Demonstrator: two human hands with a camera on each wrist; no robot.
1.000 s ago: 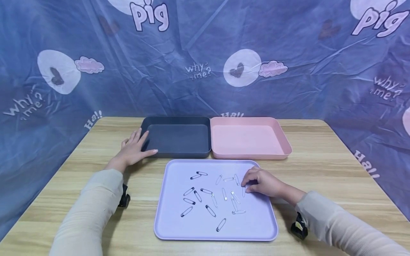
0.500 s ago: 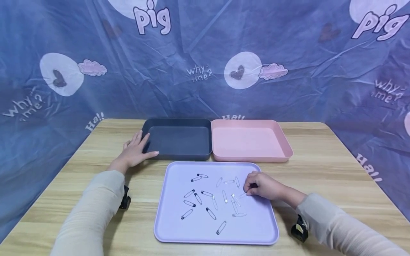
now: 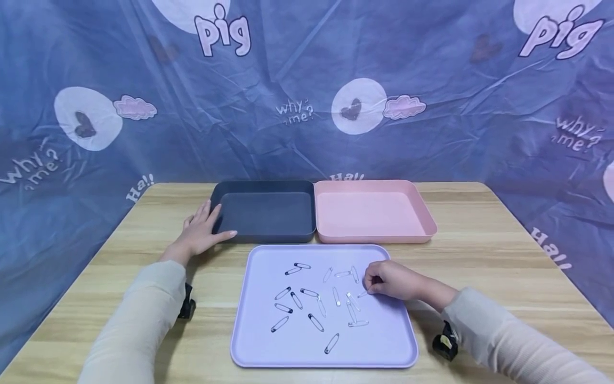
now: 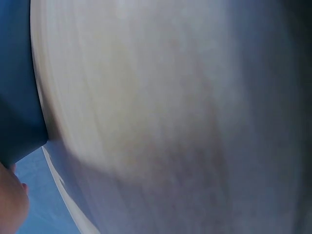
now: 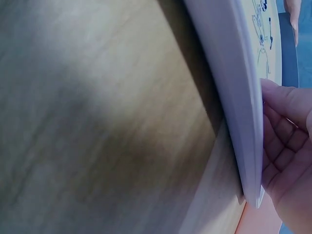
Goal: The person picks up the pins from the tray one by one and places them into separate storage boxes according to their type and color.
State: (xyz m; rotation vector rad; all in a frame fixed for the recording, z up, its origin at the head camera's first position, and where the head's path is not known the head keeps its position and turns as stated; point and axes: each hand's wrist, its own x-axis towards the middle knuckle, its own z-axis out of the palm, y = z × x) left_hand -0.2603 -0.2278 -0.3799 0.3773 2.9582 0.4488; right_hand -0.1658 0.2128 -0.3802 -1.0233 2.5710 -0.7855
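My right hand [image 3: 395, 280] is over the right side of the lilac tray [image 3: 283, 356], thumb and fingertips pinching a silver safety pin [image 3: 362, 294] whose end sticks out to the left. In the right wrist view, the curled right hand [image 5: 290, 146] is beside the tray's edge. Several silver safety pins [image 3: 336, 296] lie on the tray's right half, and several black-ended ones [image 3: 316, 322] lie mostly on the left half. Fingers spread, my left hand [image 3: 199, 234] rests at the left front corner of the dark grey bin [image 3: 268, 238]. The left wrist view catches only a sliver of this hand [image 4: 12, 202].
A pink bin [image 3: 376, 239] stands right against the dark grey one, both behind the lilac tray. Bare wooden table [image 3: 484, 240] surrounds them. A blue printed cloth [image 3: 268, 144] hangs behind the table.
The right hand's fingers have closed on the silver safety pin, which has turned from lying lengthwise to pointing sideways. The left hand stays at the dark bin.
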